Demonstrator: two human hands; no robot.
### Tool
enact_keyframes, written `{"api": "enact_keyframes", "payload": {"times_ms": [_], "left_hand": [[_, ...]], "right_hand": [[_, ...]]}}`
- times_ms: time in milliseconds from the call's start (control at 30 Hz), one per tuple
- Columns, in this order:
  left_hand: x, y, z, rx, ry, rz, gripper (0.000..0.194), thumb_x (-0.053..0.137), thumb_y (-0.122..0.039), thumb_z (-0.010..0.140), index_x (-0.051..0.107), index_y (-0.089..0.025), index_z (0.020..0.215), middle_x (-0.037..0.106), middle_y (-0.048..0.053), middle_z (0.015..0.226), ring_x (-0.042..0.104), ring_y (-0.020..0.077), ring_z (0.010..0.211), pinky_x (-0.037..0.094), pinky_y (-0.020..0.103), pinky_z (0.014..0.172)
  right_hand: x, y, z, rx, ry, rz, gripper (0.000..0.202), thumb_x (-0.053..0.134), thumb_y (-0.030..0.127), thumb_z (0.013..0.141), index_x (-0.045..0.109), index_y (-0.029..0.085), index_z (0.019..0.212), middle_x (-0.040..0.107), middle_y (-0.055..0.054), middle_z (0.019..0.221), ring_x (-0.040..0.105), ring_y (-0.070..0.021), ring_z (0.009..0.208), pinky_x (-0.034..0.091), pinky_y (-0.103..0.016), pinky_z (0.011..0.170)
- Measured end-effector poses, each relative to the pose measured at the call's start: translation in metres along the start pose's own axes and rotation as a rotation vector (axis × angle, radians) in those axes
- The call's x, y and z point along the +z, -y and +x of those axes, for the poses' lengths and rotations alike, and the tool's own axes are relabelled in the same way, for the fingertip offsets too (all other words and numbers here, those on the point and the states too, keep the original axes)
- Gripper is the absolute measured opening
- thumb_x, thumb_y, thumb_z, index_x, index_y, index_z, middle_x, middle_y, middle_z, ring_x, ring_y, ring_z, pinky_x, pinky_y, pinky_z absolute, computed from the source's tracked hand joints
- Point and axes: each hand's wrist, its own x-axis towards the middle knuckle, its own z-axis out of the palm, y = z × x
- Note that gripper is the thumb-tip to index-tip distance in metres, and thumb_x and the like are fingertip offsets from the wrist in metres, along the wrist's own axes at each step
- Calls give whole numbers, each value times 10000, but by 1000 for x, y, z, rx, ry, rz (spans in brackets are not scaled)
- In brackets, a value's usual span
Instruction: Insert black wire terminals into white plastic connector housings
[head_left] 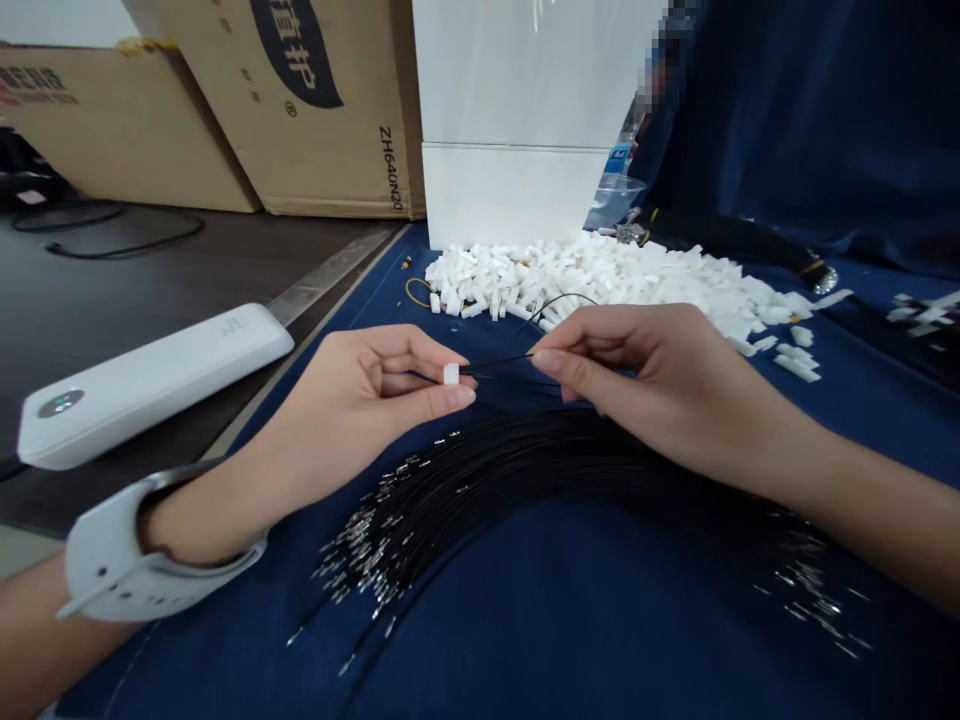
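Note:
Between the thumb and fingers of my left hand (394, 375) is a small white connector housing (451, 374). My right hand (630, 370) pinches a thin black wire (499, 362), which runs across to the housing; whether its end sits inside is too small to tell. Another dark strand passes just below it, and a loop of wire curves up above my right fingers. Under both hands lies a thick bundle of black wires (525, 455), with shiny metal terminals (375, 530) at its left end and more at its right. A pale watch strap (165, 560) circles my left wrist.
Behind my hands spreads a pile of white connector housings (592, 280), in front of a white box (517, 190). To the left are a white elongated device (157, 385) and cardboard boxes (330, 130). Dark blue cloth (570, 620) covers the work surface.

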Motion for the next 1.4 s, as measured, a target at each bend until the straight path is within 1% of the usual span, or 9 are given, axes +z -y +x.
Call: {"api": "enact_keyframes", "payload": {"times_ms": [100, 133, 200, 267, 333, 533, 667, 933, 1400], "left_hand": [[-6, 8, 5, -80, 55, 62, 141, 780, -238, 735, 686, -179, 822, 761, -23, 786, 696, 71, 698, 517, 111, 641], [-7, 10, 7, -96, 76, 65, 150, 779, -246, 737, 682, -178, 827, 757, -21, 787, 693, 72, 704, 514, 117, 651], [-9, 13, 8, -109, 104, 45, 162, 777, -256, 739, 677, -182, 843, 756, -19, 805, 695, 83, 738, 518, 135, 684], [-9, 12, 7, -119, 111, 13, 175, 777, -268, 739, 679, -190, 862, 758, -18, 832, 704, 98, 782, 527, 154, 716], [-9, 10, 7, -131, 91, -1, 172, 779, -267, 735, 684, -197, 859, 760, -18, 837, 712, 112, 814, 534, 163, 727], [-9, 5, 4, -135, 90, -69, 112, 779, -236, 753, 706, -236, 839, 772, -46, 823, 724, 91, 804, 546, 124, 733], [-7, 3, 0, -122, 144, -102, 103, 768, -177, 763, 730, -243, 833, 781, -50, 814, 727, 71, 750, 545, 79, 691], [3, -2, -9, -74, 149, -93, 160, 758, -109, 747, 766, -263, 793, 779, -93, 766, 726, 52, 741, 542, 48, 698], [5, 0, -9, -132, 178, -176, 156, 746, -108, 766, 777, -256, 807, 786, -88, 782, 728, 47, 759, 549, 64, 731]], "right_hand": [[1, 3, -5, -278, -169, -345, 60, 609, 123, 881, 667, 137, 886, 662, -82, 873, 591, -189, 794, 463, -330, 700], [5, 5, -9, -378, -146, -377, 61, 605, 125, 889, 665, 129, 884, 655, -97, 903, 579, -199, 829, 459, -348, 744], [13, 12, -18, -474, 49, -339, 124, 571, 157, 924, 672, 126, 859, 640, -90, 872, 560, -197, 814, 460, -353, 749], [22, 16, -25, -433, 234, -270, 174, 536, 170, 946, 682, 124, 863, 628, -81, 854, 554, -193, 791, 469, -347, 722], [27, 17, -29, -345, 286, -207, 188, 515, 150, 951, 684, 127, 871, 626, -74, 861, 559, -191, 791, 475, -346, 721], [24, 17, -27, -199, 188, 99, 164, 534, 118, 938, 670, 166, 860, 643, -34, 903, 601, -128, 817, 488, -248, 729], [19, 18, -23, -70, 23, 72, 145, 553, 74, 916, 642, 169, 853, 629, -3, 827, 594, -92, 735, 470, -196, 659], [22, 16, -28, -217, 21, -226, 132, 514, 58, 915, 639, 99, 917, 591, -39, 812, 556, -142, 698, 461, -270, 624], [25, 19, -29, -247, -10, -278, 206, 484, 56, 921, 634, 138, 806, 649, -56, 864, 600, -151, 752, 479, -279, 646]]}}
